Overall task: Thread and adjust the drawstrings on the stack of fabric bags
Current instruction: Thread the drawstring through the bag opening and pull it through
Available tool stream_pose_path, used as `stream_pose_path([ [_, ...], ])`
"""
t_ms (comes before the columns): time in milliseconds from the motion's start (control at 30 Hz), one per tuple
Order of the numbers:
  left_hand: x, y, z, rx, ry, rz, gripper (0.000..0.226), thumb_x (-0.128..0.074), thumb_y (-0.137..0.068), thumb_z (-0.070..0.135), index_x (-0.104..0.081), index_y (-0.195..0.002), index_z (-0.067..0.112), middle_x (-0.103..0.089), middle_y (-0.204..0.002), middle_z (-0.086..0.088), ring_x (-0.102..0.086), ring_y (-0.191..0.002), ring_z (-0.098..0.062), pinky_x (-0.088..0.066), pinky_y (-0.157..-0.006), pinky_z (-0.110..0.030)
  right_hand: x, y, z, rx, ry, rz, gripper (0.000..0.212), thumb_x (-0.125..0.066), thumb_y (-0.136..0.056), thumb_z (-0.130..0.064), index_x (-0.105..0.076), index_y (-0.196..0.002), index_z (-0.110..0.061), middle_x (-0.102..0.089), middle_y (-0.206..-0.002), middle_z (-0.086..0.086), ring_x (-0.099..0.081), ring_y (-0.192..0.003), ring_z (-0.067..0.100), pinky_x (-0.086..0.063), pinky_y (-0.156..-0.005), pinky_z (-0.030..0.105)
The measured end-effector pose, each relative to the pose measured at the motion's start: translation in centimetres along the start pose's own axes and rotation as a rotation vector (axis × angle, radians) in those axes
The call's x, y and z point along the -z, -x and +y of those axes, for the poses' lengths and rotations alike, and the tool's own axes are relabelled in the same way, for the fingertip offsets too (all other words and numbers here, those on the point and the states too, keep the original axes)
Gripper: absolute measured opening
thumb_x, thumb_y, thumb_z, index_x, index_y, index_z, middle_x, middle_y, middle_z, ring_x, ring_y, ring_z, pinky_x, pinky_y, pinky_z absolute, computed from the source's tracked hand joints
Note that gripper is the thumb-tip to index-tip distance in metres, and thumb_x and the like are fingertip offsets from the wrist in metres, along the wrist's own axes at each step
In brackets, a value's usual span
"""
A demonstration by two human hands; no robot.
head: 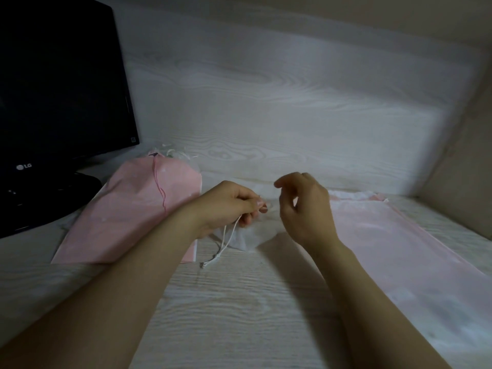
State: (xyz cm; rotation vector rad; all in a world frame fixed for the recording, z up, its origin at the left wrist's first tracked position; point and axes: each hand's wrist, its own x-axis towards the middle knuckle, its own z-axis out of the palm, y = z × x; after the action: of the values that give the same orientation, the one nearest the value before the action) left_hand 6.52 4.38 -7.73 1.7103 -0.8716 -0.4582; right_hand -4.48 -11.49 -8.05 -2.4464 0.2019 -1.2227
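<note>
A small white fabric bag (pixel 246 239) lies on the desk between my hands. My left hand (pixel 229 206) pinches its top edge and the white drawstring (pixel 222 247), whose knotted ends hang down onto the desk. My right hand (pixel 306 206) hovers just to the right, fingers loosely curled, and I cannot see anything in it. A pile of pink bags (pixel 133 209) with a pink cord lies at the left. More pink bags (pixel 399 243) lie flat at the right.
A black LG monitor (pixel 61 83) with its stand fills the left. Several white bags and cords (pixel 173 153) lie behind the left pink pile. A pale wood-grain wall (pixel 279 102) closes the back, and a beige side wall (pixel 466 155) stands at the right.
</note>
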Motion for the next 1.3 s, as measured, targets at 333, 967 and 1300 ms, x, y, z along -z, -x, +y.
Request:
stream_pose_path([
  [333, 0.2, -0.1, 0.6, 0.1, 0.042, 0.053, 0.015, -0.071, -0.098, 0.013, -0.084, -0.093, 0.007, -0.071, -0.078, -0.009, -0.061, -0.069, -0.013, -0.052, -0.069, -0.028, 0.2, 0.5, -2.3, 0.126, -0.073, -0.153, 0.018, -0.087, -0.076, -0.037, -0.077, -0.088, -0.026, -0.072, -0.081, -0.016, -0.066, -0.072, 0.008, -0.057, -0.076, 0.039],
  [967, 0.0, 0.6, 2.1, 0.142, 0.273, -0.008, 0.022, -0.061, -0.057, -0.001, -0.059, -0.079, -0.003, -0.051, -0.086, -0.019, -0.049, -0.084, -0.03, -0.043, -0.071, -0.037, -1.6, 0.5, -2.0, 0.229, 0.255, -0.242, 0.024, -0.056, -0.091, -0.007, -0.079, -0.094, -0.015, -0.06, -0.082, 0.007, -0.058, -0.077, 0.027, -0.051, -0.071, 0.041],
  [1300, 1.5, 0.3, 0.9, -0.138, -0.139, 0.293, 0.027, -0.088, -0.067, 0.014, -0.068, -0.082, 0.026, -0.076, -0.092, -0.003, -0.074, -0.083, -0.018, -0.061, -0.084, -0.036, -0.8, 0.2, -2.2, -0.093, -0.228, -0.228, 0.02, -0.066, -0.093, -0.016, -0.077, -0.076, -0.015, -0.061, -0.057, -0.009, -0.052, -0.053, 0.01, -0.041, -0.056, 0.024],
])
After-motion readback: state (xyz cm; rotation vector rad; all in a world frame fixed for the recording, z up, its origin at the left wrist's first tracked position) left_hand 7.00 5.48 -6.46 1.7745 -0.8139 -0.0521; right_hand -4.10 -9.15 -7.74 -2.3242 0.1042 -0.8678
